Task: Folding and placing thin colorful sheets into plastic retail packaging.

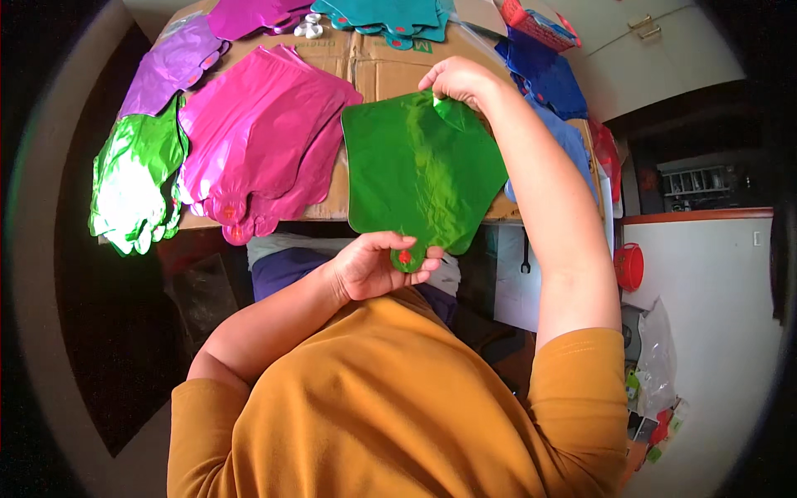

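A flat green foil balloon (407, 166), shiny and uninflated, hangs between my two hands at the near edge of the table. My left hand (374, 267) is closed on its lower tab, which has a red spot and shows between thumb and fingers. At the far edge of the balloon, my right hand (462, 81) pinches the foil with bent fingers, and the foil creases below them. Just left of it lies a fanned stack of pink foil balloons (266, 133), with red-marked tabs toward me.
Further stacks lie on the cardboard-covered table (374, 70): bright green (137, 183), lilac (170, 70), purple (253, 15), teal (386, 18), dark blue (544, 75) and light blue (569, 141). Small white pieces (310, 27) sit at the back. A red basket (540, 25) stands far right.
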